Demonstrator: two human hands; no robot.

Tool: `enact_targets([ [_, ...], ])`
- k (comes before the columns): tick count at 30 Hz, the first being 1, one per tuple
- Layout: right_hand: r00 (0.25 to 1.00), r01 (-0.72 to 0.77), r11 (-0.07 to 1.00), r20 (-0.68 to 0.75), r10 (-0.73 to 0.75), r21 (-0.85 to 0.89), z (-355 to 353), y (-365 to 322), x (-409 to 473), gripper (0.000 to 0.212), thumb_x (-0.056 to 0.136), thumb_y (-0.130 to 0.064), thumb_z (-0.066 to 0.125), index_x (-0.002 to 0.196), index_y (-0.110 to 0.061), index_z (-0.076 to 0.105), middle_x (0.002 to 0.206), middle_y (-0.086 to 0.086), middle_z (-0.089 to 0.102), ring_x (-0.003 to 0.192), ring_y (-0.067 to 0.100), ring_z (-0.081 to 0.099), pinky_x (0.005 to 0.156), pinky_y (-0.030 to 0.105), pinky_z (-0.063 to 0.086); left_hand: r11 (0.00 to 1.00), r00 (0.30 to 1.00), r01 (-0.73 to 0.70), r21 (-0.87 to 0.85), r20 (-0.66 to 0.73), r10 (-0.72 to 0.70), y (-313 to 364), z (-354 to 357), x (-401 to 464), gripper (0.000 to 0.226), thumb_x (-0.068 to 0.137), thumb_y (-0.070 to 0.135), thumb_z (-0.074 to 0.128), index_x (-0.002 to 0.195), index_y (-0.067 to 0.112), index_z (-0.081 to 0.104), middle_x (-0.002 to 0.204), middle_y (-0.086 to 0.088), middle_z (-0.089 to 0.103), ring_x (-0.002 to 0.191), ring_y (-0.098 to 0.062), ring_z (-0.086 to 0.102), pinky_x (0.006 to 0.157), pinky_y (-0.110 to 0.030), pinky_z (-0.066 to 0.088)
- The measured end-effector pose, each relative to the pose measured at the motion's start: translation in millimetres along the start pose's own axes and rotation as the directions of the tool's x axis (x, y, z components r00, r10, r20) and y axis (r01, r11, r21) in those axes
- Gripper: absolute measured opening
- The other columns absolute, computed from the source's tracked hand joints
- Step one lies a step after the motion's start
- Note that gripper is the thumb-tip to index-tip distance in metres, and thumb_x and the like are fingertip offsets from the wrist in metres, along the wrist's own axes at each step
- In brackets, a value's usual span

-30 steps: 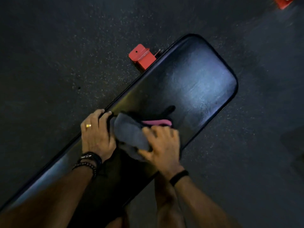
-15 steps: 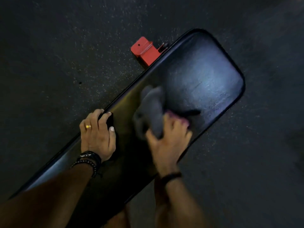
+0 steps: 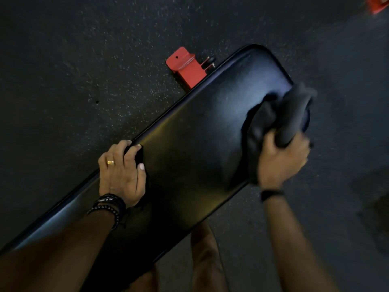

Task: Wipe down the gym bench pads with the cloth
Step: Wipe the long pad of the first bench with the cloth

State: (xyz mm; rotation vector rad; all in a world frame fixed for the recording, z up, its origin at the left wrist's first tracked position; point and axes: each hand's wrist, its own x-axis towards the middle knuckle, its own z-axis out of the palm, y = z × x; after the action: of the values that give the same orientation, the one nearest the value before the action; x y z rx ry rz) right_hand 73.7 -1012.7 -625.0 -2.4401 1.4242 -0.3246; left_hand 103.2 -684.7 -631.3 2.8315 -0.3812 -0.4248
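A long black bench pad runs diagonally from lower left to upper right. My right hand grips a bunched grey cloth and presses it on the pad's right edge, close to the rounded far end. My left hand rests on the pad's left edge, fingers curled over the rim, a gold ring on one finger and dark bracelets at the wrist. The cloth is motion-blurred.
A red metal frame foot sticks out from under the pad's far left side. Dark speckled rubber floor surrounds the bench. Another red piece shows at the top right corner. My leg stands beside the pad below.
My right hand has swept the cloth from the pad's middle toward the far right end. My left hand has kept its hold on the left edge.
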Motion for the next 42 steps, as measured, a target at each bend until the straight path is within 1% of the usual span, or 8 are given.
enact_targets([
  [5, 0.979, 0.025, 0.999, 0.203, -0.033, 0.041, -29, 11, -138, 0.06, 0.079, -0.042, 0.056, 0.123, -0.002, 0.056, 0.106, 0.02, 0.054, 0.1, 0.031, 0.05, 0.085, 0.046, 0.043, 1.0, 1.0, -0.009, -0.013, 0.005, 0.009, -1, -1, -1, 0.049, 0.087, 0.034, 0.038, 0.127, 0.006, 0.046, 0.133, -0.015, 0.041, 0.118, -0.037, 0.042, 0.096, -0.051, 0.03],
  [14, 0.976, 0.217, 0.946, 0.028, -0.217, -0.242, 54, -133, -30, 0.064, 0.079, -0.06, 0.044, 0.126, -0.019, 0.058, 0.111, 0.011, 0.06, 0.103, 0.032, 0.055, 0.084, 0.043, 0.037, 0.998, 0.997, -0.034, -0.047, -0.064, 0.031, -4, 3, -3, 0.047, 0.086, 0.033, 0.041, 0.126, 0.008, 0.047, 0.132, -0.014, 0.044, 0.117, -0.035, 0.043, 0.094, -0.05, 0.032],
  [20, 0.516, 0.795, 0.604, 0.463, -0.721, 0.054, -1, -58, -135, 0.065, 0.07, -0.056, 0.065, 0.124, -0.023, 0.052, 0.103, 0.007, 0.058, 0.094, 0.024, 0.043, 0.076, 0.036, 0.031, 0.999, 0.998, -0.021, -0.038, -0.055, 0.019, -6, 3, -3, 0.049, 0.083, 0.032, 0.043, 0.125, 0.006, 0.045, 0.132, -0.015, 0.043, 0.116, -0.034, 0.041, 0.095, -0.048, 0.029],
  [27, 0.964, 0.265, 0.934, 0.102, -0.247, -0.239, 17, -77, -21, 0.056, 0.078, -0.052, 0.051, 0.116, -0.013, 0.06, 0.107, 0.018, 0.058, 0.102, 0.037, 0.054, 0.084, 0.043, 0.035, 0.998, 0.997, -0.041, -0.057, -0.071, 0.037, -6, 3, -4, 0.046, 0.085, 0.032, 0.044, 0.124, 0.008, 0.048, 0.13, -0.014, 0.048, 0.116, -0.031, 0.041, 0.095, -0.046, 0.029],
  [30, 0.954, 0.295, 0.933, 0.115, -0.276, -0.206, 46, -142, -28, 0.059, 0.077, -0.058, 0.045, 0.122, -0.023, 0.059, 0.111, 0.011, 0.059, 0.106, 0.032, 0.054, 0.088, 0.042, 0.038, 0.998, 0.997, -0.043, -0.046, -0.07, 0.04, -6, 2, -4, 0.045, 0.086, 0.032, 0.044, 0.124, 0.009, 0.048, 0.13, -0.014, 0.05, 0.117, -0.03, 0.041, 0.096, -0.045, 0.029],
  [33, 0.716, 0.669, 0.738, 0.345, -0.606, -0.091, 37, -139, -92, 0.062, 0.074, -0.058, 0.049, 0.125, -0.023, 0.057, 0.109, 0.01, 0.057, 0.103, 0.031, 0.051, 0.086, 0.043, 0.039, 0.997, 0.998, -0.027, -0.069, -0.06, 0.022, -6, 1, -4, 0.045, 0.085, 0.031, 0.042, 0.123, 0.009, 0.048, 0.13, -0.015, 0.05, 0.117, -0.031, 0.042, 0.095, -0.046, 0.031],
  [37, 0.454, 0.822, 0.566, 0.528, -0.717, 0.063, -10, -58, -130, 0.066, 0.07, -0.06, 0.052, 0.125, -0.025, 0.058, 0.107, 0.003, 0.058, 0.101, 0.025, 0.048, 0.078, 0.039, 0.037, 0.996, 1.0, -0.014, -0.085, -0.023, 0.012, -7, -3, -4, 0.047, 0.08, 0.03, 0.041, 0.122, 0.01, 0.044, 0.13, -0.016, 0.051, 0.117, -0.032, 0.045, 0.095, -0.049, 0.037],
  [42, 0.805, 0.573, 0.797, 0.312, -0.505, -0.19, -9, -44, -51, 0.058, 0.072, -0.054, 0.048, 0.108, -0.012, 0.063, 0.101, 0.022, 0.06, 0.096, 0.043, 0.055, 0.08, 0.052, 0.044, 0.993, 0.999, -0.037, -0.114, -0.01, 0.036, -7, -4, -5, 0.046, 0.08, 0.03, 0.041, 0.121, 0.012, 0.05, 0.128, -0.013, 0.054, 0.116, -0.033, 0.052, 0.094, -0.05, 0.045],
])
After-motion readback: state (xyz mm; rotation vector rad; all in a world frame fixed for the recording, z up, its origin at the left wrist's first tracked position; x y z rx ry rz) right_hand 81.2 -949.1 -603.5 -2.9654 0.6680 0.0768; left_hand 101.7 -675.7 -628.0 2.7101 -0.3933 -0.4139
